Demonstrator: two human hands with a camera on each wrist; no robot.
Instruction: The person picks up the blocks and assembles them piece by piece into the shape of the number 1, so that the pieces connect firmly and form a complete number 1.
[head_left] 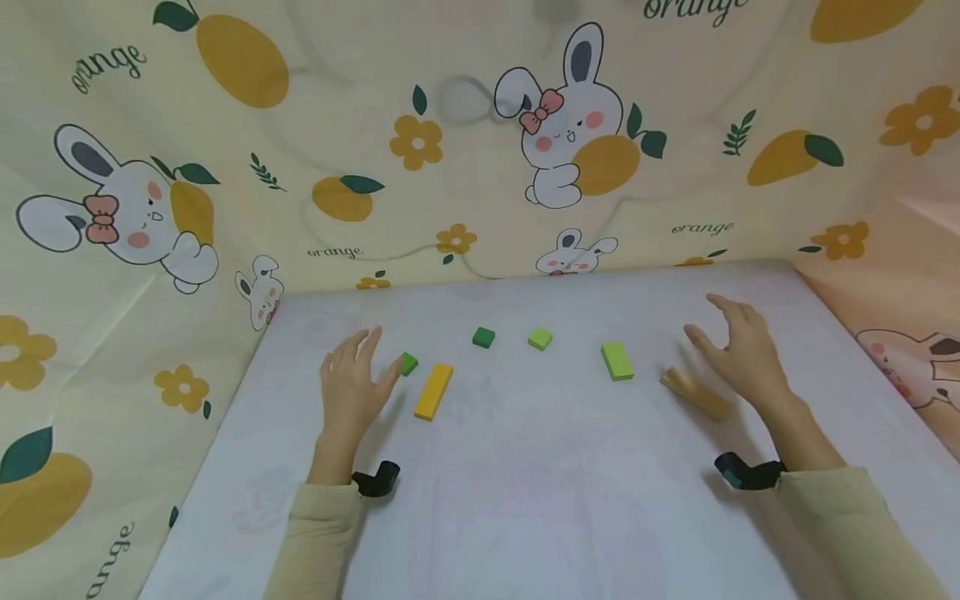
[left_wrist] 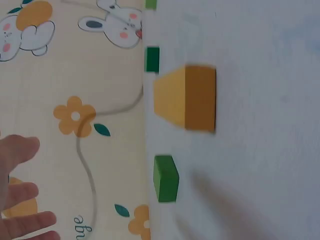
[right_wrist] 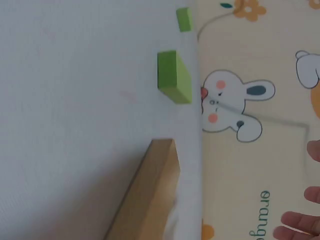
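Observation:
In the head view my left hand (head_left: 350, 387) hovers with fingers spread, nearest to a green block (head_left: 408, 364) and a long yellow block (head_left: 433, 392). My right hand (head_left: 742, 350) is held above the table beside a plain wooden block (head_left: 695, 394), holding nothing. A light green rectangular block (head_left: 617, 361) lies to that hand's left. Farther back are a dark green block (head_left: 483, 337) and a small light green block (head_left: 540, 338). The left wrist view shows the yellow block (left_wrist: 200, 97) close up; the right wrist view shows the wooden block (right_wrist: 150, 195).
The blocks lie on a white table (head_left: 525, 500). Behind it and along both sides hangs a cream cloth (head_left: 480, 192) printed with rabbits, oranges and flowers. A black wrist camera (head_left: 377, 479) sits at my left wrist, another black camera (head_left: 748, 472) at my right.

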